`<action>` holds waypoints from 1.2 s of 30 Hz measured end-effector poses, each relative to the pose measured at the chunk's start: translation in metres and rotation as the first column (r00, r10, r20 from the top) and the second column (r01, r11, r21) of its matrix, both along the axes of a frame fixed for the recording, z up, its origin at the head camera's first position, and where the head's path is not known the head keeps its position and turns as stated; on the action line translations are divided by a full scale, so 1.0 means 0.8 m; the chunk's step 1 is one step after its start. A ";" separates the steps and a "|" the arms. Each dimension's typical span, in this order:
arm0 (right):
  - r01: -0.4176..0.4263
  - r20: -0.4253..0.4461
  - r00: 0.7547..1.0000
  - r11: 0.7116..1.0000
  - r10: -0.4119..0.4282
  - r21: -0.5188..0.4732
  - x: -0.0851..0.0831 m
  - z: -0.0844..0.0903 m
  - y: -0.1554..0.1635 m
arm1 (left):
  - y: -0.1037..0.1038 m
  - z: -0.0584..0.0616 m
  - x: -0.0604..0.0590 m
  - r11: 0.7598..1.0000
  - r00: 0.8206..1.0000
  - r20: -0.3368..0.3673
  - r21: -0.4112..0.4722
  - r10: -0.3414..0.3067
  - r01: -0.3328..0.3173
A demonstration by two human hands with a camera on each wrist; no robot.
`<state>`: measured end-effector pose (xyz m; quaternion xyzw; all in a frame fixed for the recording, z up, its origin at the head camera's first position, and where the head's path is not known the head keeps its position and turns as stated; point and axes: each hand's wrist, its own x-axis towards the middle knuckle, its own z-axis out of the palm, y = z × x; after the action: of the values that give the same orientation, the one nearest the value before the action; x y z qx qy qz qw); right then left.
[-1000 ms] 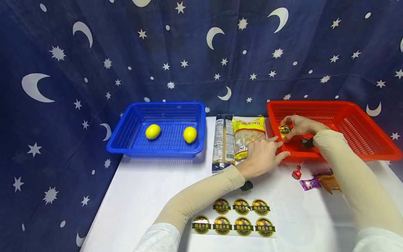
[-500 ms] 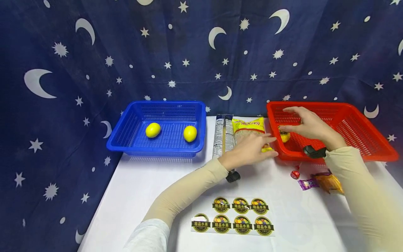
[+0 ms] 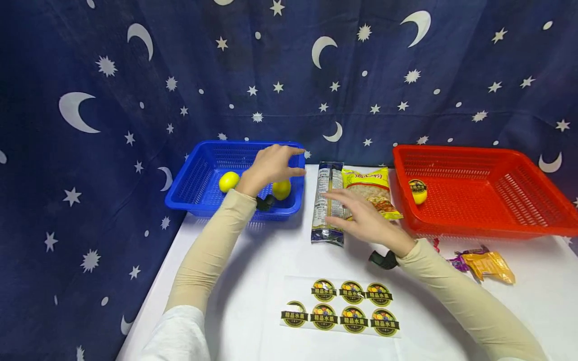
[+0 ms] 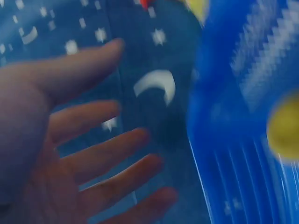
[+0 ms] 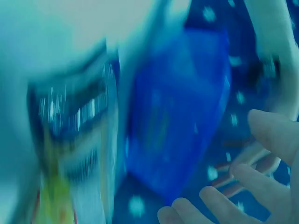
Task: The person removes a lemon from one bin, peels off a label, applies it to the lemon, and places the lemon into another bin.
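Observation:
My left hand (image 3: 271, 168) hovers above the right part of the blue basket (image 3: 194, 204), fingers extended and holding nothing. Beneath it lies a yellow lemon (image 3: 282, 190), partly covered by the hand; a second lemon (image 3: 229, 181) sits further left. In the left wrist view, the spread fingers are apart from the basket wall (image 4: 205, 140). Over the noodle pack (image 3: 326, 210) and the yellow pasta bag (image 3: 368, 185) is my right hand (image 3: 363, 218), fingers loosely spread and nothing in them. A lemon bearing a round black label (image 3: 418, 193) rests in the red basket (image 3: 485, 229).
A sheet of round stickers (image 3: 340, 307) lies on the white table (image 3: 253, 301) near the front. Wrapped candies, among them an orange packet (image 3: 489, 265), lie before the red basket. A dark star-patterned curtain (image 3: 253, 70) hangs behind.
My right hand has let go of the labelled lemon in the red basket and moved left over the packs. My left hand has swung left from the pasta bag to above the blue basket.

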<state>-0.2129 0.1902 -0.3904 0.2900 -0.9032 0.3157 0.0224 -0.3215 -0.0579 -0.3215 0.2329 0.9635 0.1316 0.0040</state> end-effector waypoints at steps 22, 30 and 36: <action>-0.082 0.057 0.995 0.996 0.080 0.031 0.012 -0.036 -0.060 | -0.027 -0.061 -0.059 0.949 0.926 0.374 -0.308 0.055 0.069; -0.073 0.078 0.994 0.997 0.070 0.038 0.012 -0.039 -0.057 | -0.027 -0.064 -0.061 0.955 0.933 0.359 -0.289 0.041 0.069; -0.086 0.089 0.993 0.996 0.082 0.037 0.011 -0.039 -0.056 | -0.029 -0.062 -0.060 0.968 0.921 0.386 -0.247 0.057 0.044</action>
<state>-0.2042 0.1455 -0.4213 0.3139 -0.8966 0.3103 -0.0365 -0.3696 -0.0813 -0.3712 0.1965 0.9530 0.0525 0.2245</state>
